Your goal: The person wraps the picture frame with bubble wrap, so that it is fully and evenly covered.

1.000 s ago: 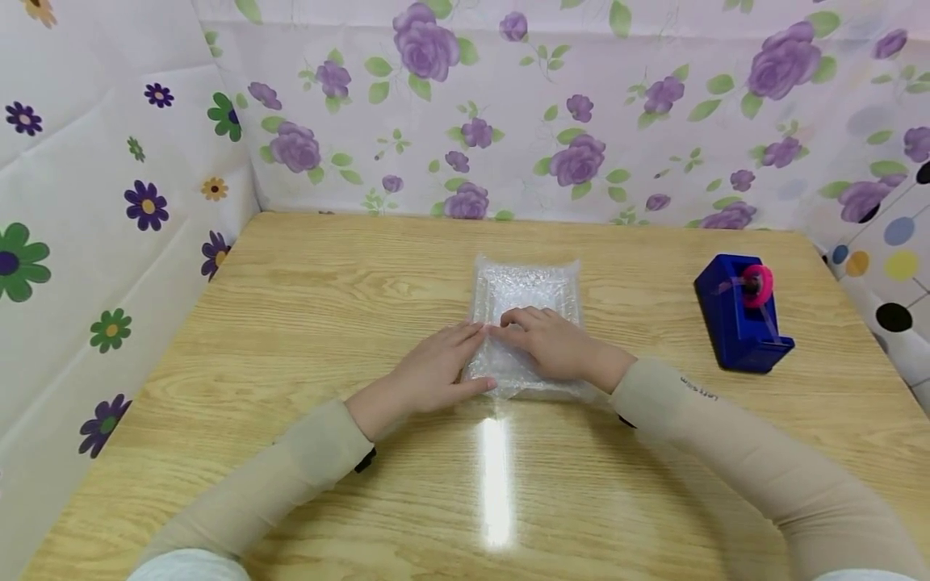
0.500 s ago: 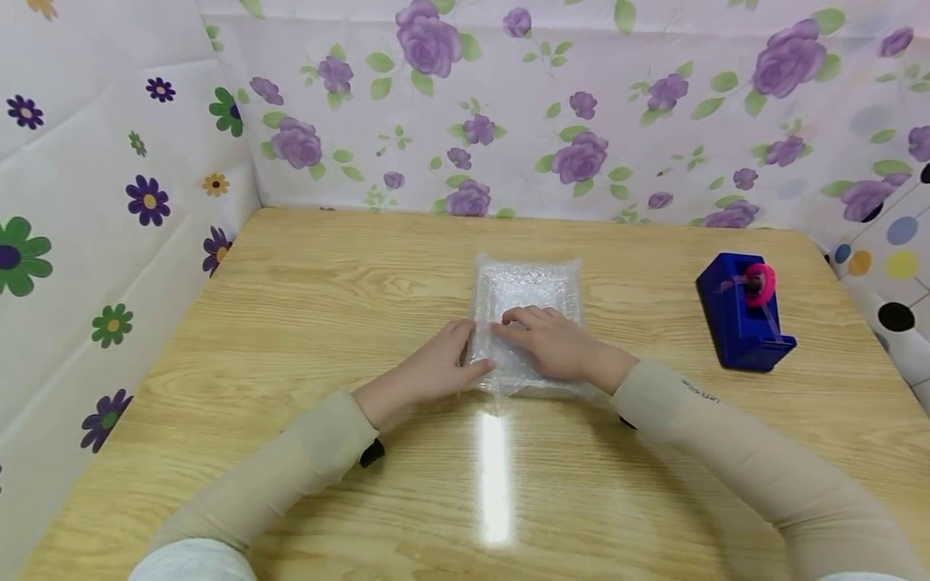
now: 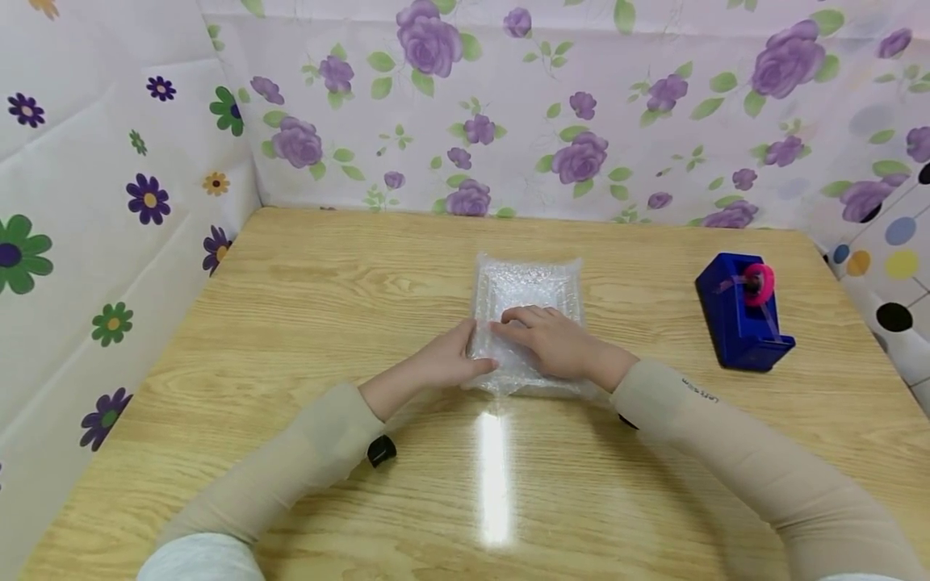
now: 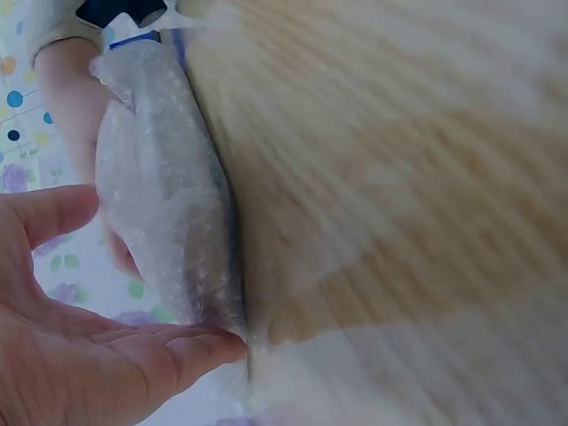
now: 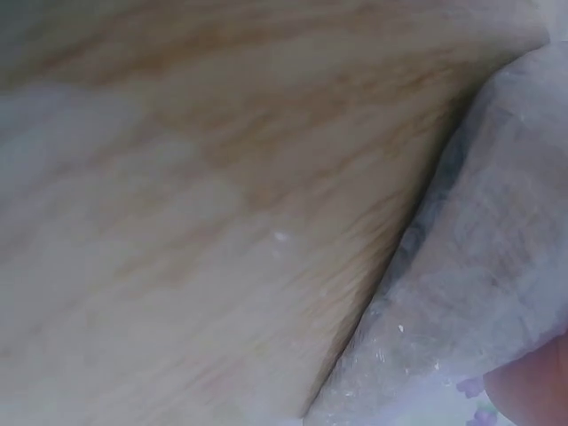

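A flat, square package in clear bubble wrap lies on the wooden table, something pale and flat inside it. My left hand holds its left edge, thumb on top and fingers down along the side. From the left wrist, the fingertips reach the lower edge of the bubble wrap close to the table, with the thumb at its upper face. My right hand rests on top of the package, pressing the wrap near the left side with its fingers bent. Only a bit of that hand shows in the right wrist view, beyond the package.
A blue tape dispenser with a pink-cored roll stands at the right of the wooden table. Flowered cloth hangs along the back and left edges. Light glares on the tabletop in front of the package.
My left hand has slid from the top of the package to its left edge, its fingers now down the side. The right hand and the package stay in place.
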